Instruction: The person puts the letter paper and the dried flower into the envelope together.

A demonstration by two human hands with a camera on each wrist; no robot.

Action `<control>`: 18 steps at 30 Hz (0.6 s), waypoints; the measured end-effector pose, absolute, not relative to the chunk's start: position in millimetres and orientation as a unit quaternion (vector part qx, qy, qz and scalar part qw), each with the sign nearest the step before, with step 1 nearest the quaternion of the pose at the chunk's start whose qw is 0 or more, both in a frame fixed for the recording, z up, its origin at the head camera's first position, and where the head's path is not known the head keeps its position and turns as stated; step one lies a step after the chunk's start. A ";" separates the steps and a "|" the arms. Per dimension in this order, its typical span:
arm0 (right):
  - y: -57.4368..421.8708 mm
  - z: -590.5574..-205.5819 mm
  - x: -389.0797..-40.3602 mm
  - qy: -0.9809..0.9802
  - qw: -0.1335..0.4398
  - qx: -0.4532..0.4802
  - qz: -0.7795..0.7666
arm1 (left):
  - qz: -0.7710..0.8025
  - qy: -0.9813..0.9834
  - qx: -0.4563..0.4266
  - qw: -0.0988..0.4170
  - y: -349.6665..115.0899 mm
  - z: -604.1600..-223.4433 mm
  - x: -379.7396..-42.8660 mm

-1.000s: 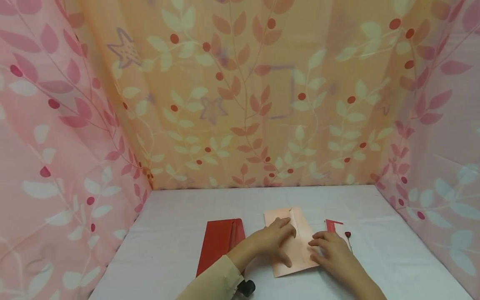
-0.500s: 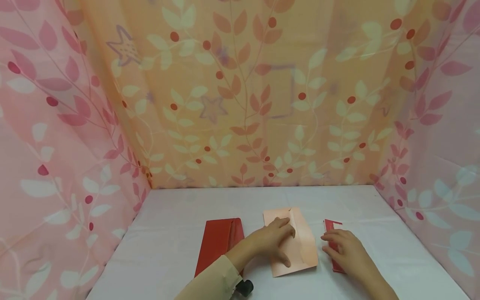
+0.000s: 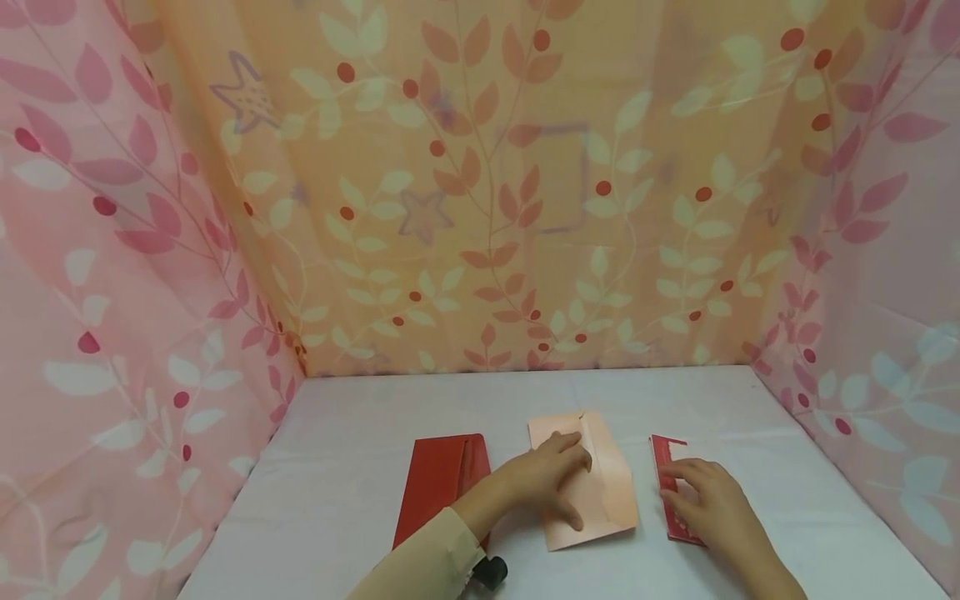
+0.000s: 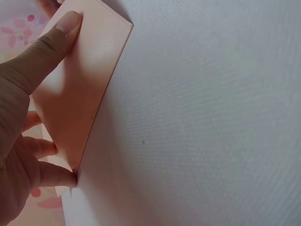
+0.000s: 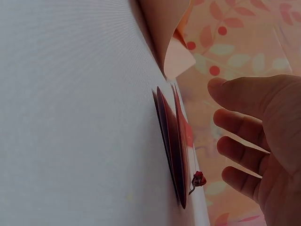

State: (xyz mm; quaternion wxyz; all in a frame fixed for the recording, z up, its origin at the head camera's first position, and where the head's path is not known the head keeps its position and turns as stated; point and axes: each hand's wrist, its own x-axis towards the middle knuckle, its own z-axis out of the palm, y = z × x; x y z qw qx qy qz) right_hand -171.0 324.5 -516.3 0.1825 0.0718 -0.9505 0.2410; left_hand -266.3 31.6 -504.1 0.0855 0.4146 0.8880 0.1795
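Left hand rests splayed on the peach envelope, lower centre of the head view, not clenched. Right hand is relaxed, grasping nothing, over the red card at lower right. Reads as steady-and-reach; my call: next move needs right fingers lower, light pinch on the card's edge, envelope pinned.

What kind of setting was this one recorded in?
Probably a makeshift indoor recording booth: leaf-patterned cloth encloses three sides of a white tabletop, where a peach envelope lies.
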 end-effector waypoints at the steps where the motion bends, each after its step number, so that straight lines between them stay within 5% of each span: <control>1: 325.0 -516.2 -171.0 -0.952 0.173 0.068 0.242 | 0.181 0.888 0.414 0.088 31.5 -503.6 -266.3; 18: 339.6 -514.4 -168.5 -0.974 0.135 0.030 0.178 | 0.181 0.889 0.409 0.092 29.1 -498.1 -262.1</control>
